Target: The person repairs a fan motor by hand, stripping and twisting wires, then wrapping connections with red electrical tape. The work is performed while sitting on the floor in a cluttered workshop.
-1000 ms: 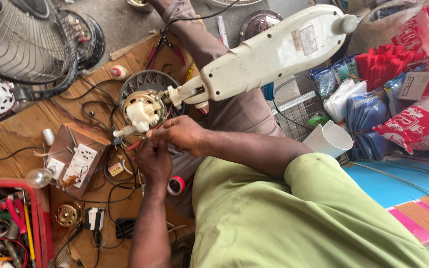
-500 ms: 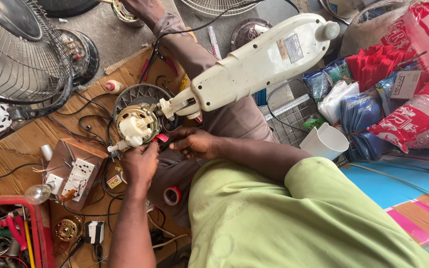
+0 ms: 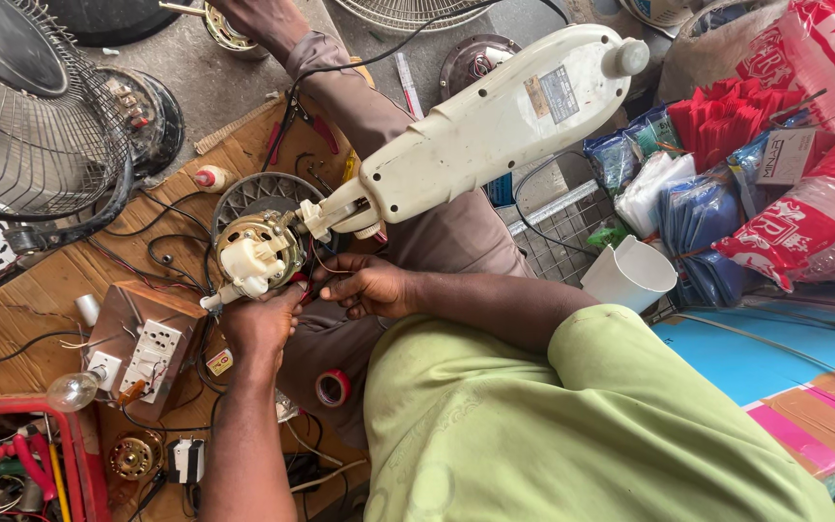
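Note:
A white fan housing [image 3: 495,126] lies across my lap, with its bare motor [image 3: 253,253] and rear guard [image 3: 263,198] at the lower left end. My left hand [image 3: 263,327] reaches up from below and grips the underside of the motor by its white shaft block. My right hand [image 3: 371,286] sits just right of the motor, its fingers pinched on thin wires [image 3: 309,282] coming out of it. The two hands almost touch. My brown trouser leg [image 3: 359,106] stretches away under the housing.
A wooden switch board [image 3: 147,348] with a bulb [image 3: 74,391] lies left on cardboard. A fan cage [image 3: 31,126] stands upper left, a red tool tray [image 3: 74,464] lower left. A red tape roll [image 3: 332,387], a white cup [image 3: 630,275], a wire basket [image 3: 558,227] and red packets [image 3: 804,203] lie around.
My left hand has shifted left and now grips under the motor. My right hand has stayed at the wires. The view has drifted, so the fan sits lower in the frame.

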